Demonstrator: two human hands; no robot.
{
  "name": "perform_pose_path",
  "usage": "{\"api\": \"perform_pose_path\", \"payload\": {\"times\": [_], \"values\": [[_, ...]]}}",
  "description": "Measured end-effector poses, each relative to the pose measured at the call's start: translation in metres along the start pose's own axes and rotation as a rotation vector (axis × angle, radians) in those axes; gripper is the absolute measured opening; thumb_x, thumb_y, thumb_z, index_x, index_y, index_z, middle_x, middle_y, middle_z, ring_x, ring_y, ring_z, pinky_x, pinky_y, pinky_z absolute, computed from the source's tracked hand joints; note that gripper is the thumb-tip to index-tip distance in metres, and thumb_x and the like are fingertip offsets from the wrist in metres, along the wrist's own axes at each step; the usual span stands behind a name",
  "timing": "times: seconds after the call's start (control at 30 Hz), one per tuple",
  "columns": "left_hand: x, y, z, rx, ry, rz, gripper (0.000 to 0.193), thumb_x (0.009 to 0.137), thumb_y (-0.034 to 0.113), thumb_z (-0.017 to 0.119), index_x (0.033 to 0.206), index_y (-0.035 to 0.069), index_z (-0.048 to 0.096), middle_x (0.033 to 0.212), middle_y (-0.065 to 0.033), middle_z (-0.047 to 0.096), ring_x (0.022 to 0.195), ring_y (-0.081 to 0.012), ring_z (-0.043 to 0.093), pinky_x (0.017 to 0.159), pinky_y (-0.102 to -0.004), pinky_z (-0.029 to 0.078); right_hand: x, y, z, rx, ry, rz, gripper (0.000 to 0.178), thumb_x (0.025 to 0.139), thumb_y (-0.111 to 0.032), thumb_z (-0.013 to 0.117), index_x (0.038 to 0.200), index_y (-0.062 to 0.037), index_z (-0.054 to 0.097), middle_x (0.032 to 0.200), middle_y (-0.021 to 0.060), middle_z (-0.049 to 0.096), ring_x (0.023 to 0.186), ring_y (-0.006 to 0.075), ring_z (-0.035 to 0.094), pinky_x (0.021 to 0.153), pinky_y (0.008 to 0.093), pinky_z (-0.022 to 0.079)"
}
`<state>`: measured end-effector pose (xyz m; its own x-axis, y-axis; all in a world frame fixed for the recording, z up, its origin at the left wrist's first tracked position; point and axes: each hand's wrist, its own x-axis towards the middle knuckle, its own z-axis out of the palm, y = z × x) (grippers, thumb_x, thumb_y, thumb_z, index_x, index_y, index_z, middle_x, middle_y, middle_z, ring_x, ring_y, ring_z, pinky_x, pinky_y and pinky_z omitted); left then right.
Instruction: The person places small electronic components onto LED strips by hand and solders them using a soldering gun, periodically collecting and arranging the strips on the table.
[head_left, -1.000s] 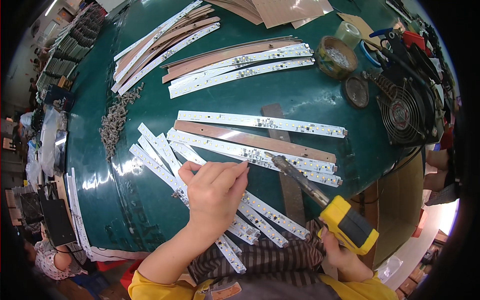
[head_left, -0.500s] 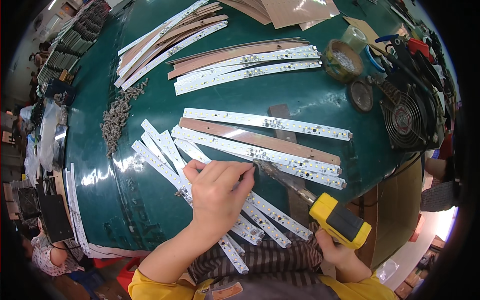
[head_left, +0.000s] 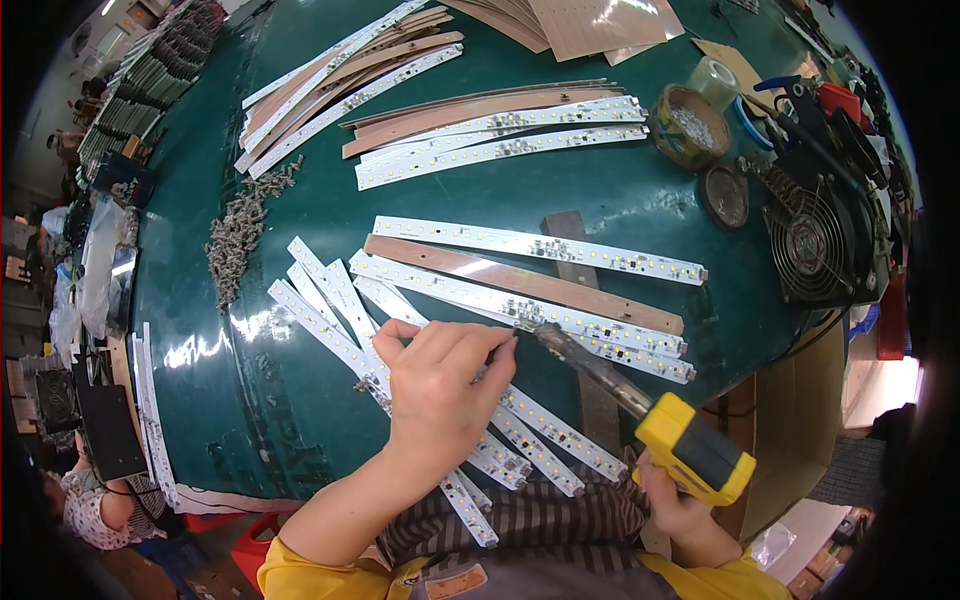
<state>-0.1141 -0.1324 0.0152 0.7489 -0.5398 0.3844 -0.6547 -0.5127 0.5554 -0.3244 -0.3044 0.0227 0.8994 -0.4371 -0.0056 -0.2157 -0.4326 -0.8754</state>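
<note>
Head view, hidden parts: The left hand (head_left: 440,385) covered the middles of several white LED strips (head_left: 475,283), and its own fingertips were partly masked by its bent fingers.
Left hand: Its fingers curled in toward the thumb, just beside the tool's tip; whether they met or pinched something could not be told.
Right hand: This hand (head_left: 675,500) gripped the yellow-and-black tool (head_left: 695,450) from the near right; the handle was mostly hidden.
Tool tip: The dark metal barrel (head_left: 600,370) pointed far and left, ending above the strips; whether it touched one was hard to make out.
Cut off: Brown sheets (head_left: 605,25) ran out of view at the far edge, and a co-worker (head_left: 95,505) at the near left showed only in part.
Tub: A round tub (head_left: 685,153) at the far right contained small pale bits (head_left: 697,122), too tiny to identify.
Dish: A shallow round dish (head_left: 725,222) lay just nearer, its inside dull and grey.
Carton: An open cardboard box (head_left: 795,440) stood at the right, its contents unclear.
Strips: Long, narrow and dotted with yellowish squares, they lay fanned and overlapping in front of the person, with a smooth brown slat (head_left: 530,285) among them.
Tabletop: Glossy green (head_left: 300,400), with glare on the left.
Heap: Small greyish pieces (head_left: 240,240) formed a rough, knobbly pile on the left.
Fan: A round wire guard (head_left: 806,248) fronted its dark square frame, right.
</note>
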Motion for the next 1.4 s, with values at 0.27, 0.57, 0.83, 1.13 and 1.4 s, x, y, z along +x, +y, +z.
{"api": "perform_pose_path", "payload": {"times": [0.27,0.57,0.83,1.13,1.4], "values": [[0.001,0.000,-0.005,0.015,0.004,-0.034,0.011,0.073,0.008,0.079,0.082,0.012,0.073,0.078,0.0026,0.070,0.068,-0.0135,0.061,0.078,-0.0355,0.033,-0.004,0.002,-0.010,0.100,-0.055,-0.009,0.049,0.100,-0.037,0.053,0.128,0.0029,0.046,0.113,0.0157,0.061,0.083,0.0150,0.060,0.073,0.0285,0.049],[-0.004,0.000,-0.010,0.040,-0.010,-0.006,0.016,0.077,0.010,0.078,0.091,0.013,0.072,0.083,0.0038,0.070,0.076,-0.0131,0.062,0.080,-0.0375,0.033,0.035,-0.007,0.008,-0.381,0.456,-0.088,0.047,0.082,0.009,0.068,0.124,-0.0004,0.049,0.109,0.0099,0.053,0.098,0.0192,0.054,0.089,0.0301,0.042],[0.035,-0.068,-0.055,0.184,0.150,-0.232,0.011,0.077,0.009,0.075,0.087,0.005,0.075,0.084,-0.0100,0.072,0.068,-0.0218,0.065,0.063,-0.0322,0.052,0.048,-0.008,0.001,-0.432,0.340,-0.166,0.041,0.083,-0.002,0.071,0.120,-0.0012,0.051,0.107,0.0109,0.053,0.097,0.0223,0.054,0.087,0.0330,0.043],[0.071,-0.169,-0.091,0.345,0.370,-0.353,0.017,0.077,0.014,0.078,0.090,0.005,0.075,0.085,-0.0126,0.069,0.075,-0.0271,0.066,0.072,-0.0386,0.050,0.031,-0.003,-0.003,-0.343,0.270,-0.197,0.052,0.079,0.005,0.070,0.125,0.0025,0.046,0.093,0.0084,0.054,0.087,0.0187,0.054,0.081,0.0281,0.043],[0.086,-0.184,-0.071,0.421,0.311,-0.429,0.019,0.079,0.019,0.077,0.093,0.006,0.076,0.079,-0.0083,0.073,0.072,-0.0170,0.069,0.073,-0.0289,0.053,0.003,0.000,-0.004,-0.167,0.062,0.042,0.034,0.075,0.010,0.070,0.105,-0.0030,0.061,0.117,0.0098,0.045,0.115,0.0224,0.044,0.094,0.0327,0.037]]}}
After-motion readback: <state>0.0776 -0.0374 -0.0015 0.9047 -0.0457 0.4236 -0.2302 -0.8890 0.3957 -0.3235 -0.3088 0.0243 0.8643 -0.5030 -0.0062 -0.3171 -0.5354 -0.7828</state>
